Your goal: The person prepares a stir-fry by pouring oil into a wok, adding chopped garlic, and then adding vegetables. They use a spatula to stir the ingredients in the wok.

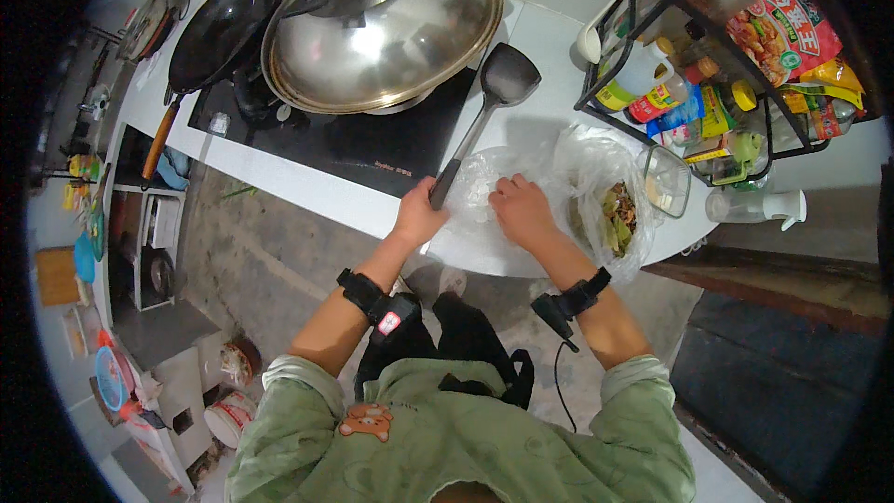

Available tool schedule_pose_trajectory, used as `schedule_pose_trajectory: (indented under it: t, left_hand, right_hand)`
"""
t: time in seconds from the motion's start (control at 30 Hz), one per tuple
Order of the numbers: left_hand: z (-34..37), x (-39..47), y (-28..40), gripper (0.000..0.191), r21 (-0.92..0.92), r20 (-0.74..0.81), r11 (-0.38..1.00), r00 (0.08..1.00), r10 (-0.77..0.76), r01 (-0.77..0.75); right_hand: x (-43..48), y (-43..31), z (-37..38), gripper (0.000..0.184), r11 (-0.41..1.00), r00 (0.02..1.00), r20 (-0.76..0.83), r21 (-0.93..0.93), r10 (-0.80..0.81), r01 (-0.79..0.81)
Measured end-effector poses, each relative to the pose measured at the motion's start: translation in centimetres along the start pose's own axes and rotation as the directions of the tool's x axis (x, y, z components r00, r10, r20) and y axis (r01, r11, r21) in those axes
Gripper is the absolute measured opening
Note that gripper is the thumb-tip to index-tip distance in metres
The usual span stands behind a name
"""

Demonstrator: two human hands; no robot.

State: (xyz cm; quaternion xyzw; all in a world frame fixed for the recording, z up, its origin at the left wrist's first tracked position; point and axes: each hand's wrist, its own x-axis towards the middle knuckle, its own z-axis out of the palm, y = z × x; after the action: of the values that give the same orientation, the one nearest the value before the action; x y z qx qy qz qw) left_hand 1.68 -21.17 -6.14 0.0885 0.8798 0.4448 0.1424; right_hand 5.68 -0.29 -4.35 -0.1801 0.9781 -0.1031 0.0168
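Note:
At the counter's front edge is my left hand (417, 213), with the handle end of a black wok spatula (477, 127) against it between thumb and fingers. Whether it grips the handle or the plastic beneath is not clear. My right hand (520, 211) has its fingers curled onto a clear plastic bag (482, 166), which lies flat with small whitish pieces inside. Just right of that hand, another clear plastic bag (644, 241) stands open, holding dried leaves and brown dried spices (619, 220). A glass container (667, 181) sits beside it.
A large domed steel lid (391, 35) covers a pan on the black induction cooktop (328, 143). Left of it leans a black frying pan (227, 28), its wooden handle overhanging the edge. A black rack (628, 112) of bottles and packets and a spray bottle (751, 207) stand at right.

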Motion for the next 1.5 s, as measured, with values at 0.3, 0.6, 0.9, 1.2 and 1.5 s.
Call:
schedule_pose_trajectory:
  t: [0.3,0.6,0.9,1.2,1.5]
  left_hand:
    - [-0.7,-0.6,0.1,0.027,-0.067,0.013,0.997,0.999,0.030,-0.029]
    - [-1.4,0.0,0.2,0.030,-0.069,-0.048,0.997,0.998,0.038,-0.041]
    - [-1.5,-0.2,0.3,0.034,-0.115,-0.022,0.993,0.999,0.040,-0.043]
    - [-1.7,-0.1,0.6,0.031,-0.081,-0.027,0.995,0.998,0.053,-0.055]
    - [-1.1,0.5,0.6,0.030,-0.122,-0.070,0.985,0.991,0.112,-0.120]
  right_hand:
    - [-0.2,-0.7,0.1,0.024,0.988,0.976,-0.190,0.084,-0.111,0.129]
    - [-1.5,-0.7,1.0,0.011,0.996,0.995,-0.051,-0.008,0.087,-0.088]
    - [0.8,-0.5,-0.2,0.014,0.984,0.981,-0.193,0.175,0.012,0.022]
    - [-0.6,1.7,-0.3,0.018,0.994,0.994,-0.029,-0.014,0.109,-0.110]
    - [1.9,1.5,1.3,0.015,0.996,0.990,-0.122,0.065,0.076,-0.068]
